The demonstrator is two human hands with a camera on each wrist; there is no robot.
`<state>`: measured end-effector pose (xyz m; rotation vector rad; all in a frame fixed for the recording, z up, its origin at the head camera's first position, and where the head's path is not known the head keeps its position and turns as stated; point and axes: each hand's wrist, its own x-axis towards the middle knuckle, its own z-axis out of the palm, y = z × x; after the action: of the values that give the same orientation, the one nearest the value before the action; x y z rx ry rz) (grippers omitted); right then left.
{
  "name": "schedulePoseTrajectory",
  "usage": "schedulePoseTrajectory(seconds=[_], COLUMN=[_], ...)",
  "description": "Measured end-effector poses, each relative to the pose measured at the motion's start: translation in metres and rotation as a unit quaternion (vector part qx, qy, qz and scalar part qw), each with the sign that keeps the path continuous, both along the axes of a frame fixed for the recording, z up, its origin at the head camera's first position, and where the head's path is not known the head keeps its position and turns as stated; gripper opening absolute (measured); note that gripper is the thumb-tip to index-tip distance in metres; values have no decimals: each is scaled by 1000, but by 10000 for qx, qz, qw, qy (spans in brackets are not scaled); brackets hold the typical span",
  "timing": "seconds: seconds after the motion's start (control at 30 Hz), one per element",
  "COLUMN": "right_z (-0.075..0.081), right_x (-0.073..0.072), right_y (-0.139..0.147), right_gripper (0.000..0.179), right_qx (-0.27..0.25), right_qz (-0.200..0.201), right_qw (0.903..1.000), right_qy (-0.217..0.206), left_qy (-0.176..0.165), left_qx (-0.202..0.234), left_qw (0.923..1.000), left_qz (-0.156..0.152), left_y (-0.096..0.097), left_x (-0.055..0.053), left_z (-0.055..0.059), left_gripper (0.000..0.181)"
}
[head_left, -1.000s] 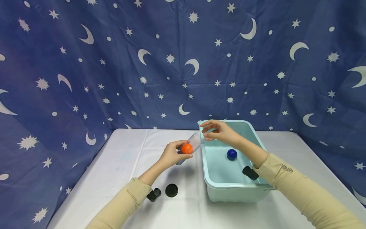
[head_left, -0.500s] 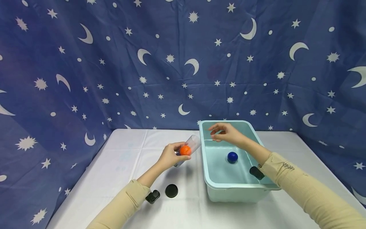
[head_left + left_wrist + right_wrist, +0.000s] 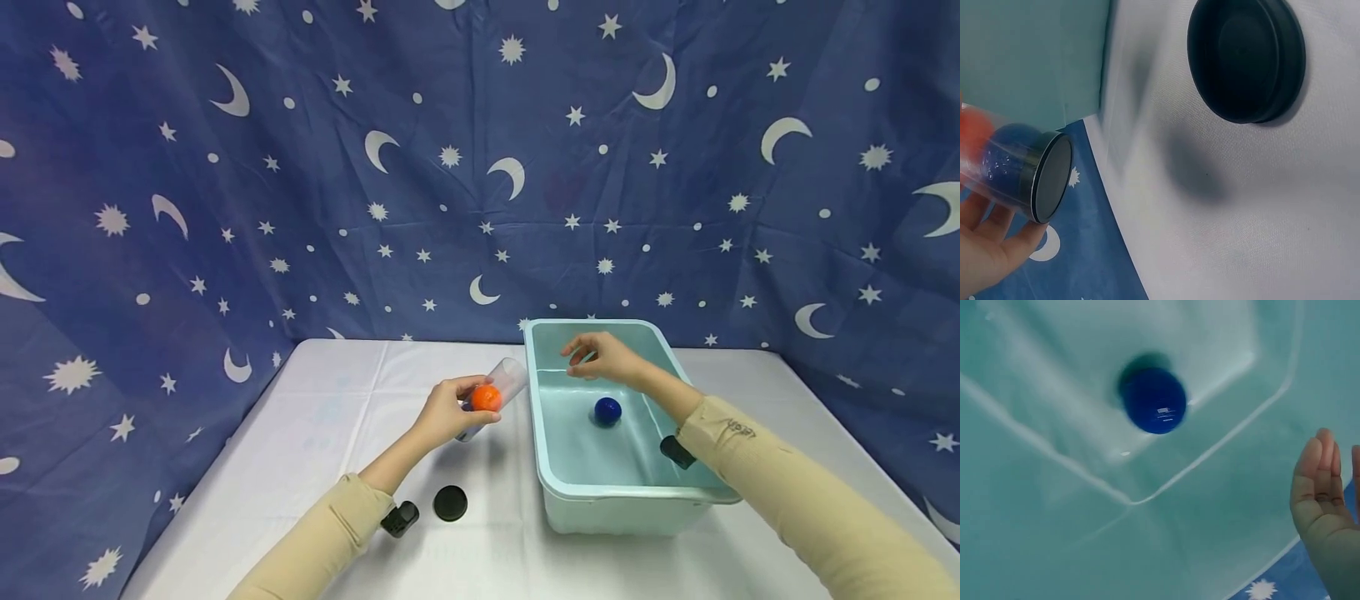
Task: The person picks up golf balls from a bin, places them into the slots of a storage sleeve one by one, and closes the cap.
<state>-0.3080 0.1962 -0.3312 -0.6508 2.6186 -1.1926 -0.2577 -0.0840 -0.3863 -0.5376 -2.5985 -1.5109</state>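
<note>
Clear tube (image 3: 512, 377) is hanging tilted above the tabletop (image 3: 300, 458), its mouth pointing toward the left edge of the turquoise bin (image 3: 537, 442); whether tube and rim are touching, I cannot tell. The left hand (image 3: 447, 412) is gripping its lower part, fingers and thumb wrapping round the wall, likely so the slant is keeping 1 orange ball (image 3: 487, 398) and 1 blue ball (image 3: 1013, 153) resting toward the dark, flat base. The right hand (image 3: 606, 360) is hovering over the bin, fingers bending loosely and holding nothing. Near the bin's far-left corner, the tube is showing thin, see-through, probably plastic walls. Inside the bin, a second blue ball (image 3: 607, 411) is lying on the floor, round and glossy, the raised walls presumably stopping it from rolling off. The bin's smooth sides are meeting in rounded corners. Left of its near-left corner, a round, shallow black lid (image 3: 451, 503) is lying on the finely woven white cloth.
</note>
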Motion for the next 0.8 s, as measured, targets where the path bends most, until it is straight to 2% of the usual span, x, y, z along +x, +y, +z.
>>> schedulePoseTrajectory(seconds=[0.2,0.27,0.37,0.5,0.63,0.8], right_z=[-11,-14,-18,-23,-29,-39], right_x=[-9,-11,-15,-15,-14,-12], right_y=[8,11,14,16,19,19], right_gripper=[33,34,38,43,42,41], right_qx=[789,1018,1367,1632,1528,1412], right_qz=[-259,-399,-719,-1222,-1625,-1781], right_qw=[9965,9940,9870,9718,9593,9532], right_qy=[27,-82,-453,-1184,-1732,-1996], left_qy=[110,149,97,27,-23,-61], left_qx=[-79,-88,-29,42,55,50], left_qw=[9999,9998,9999,10000,10000,10000], left_qz=[-34,-23,-39,-78,-54,-1], left_y=[-2,-2,-3,-4,-6,-7], left_x=[-1,-1,-1,0,0,0], left_z=[0,-1,0,-1,-2,-4], left_gripper=[52,52,52,52,51,51])
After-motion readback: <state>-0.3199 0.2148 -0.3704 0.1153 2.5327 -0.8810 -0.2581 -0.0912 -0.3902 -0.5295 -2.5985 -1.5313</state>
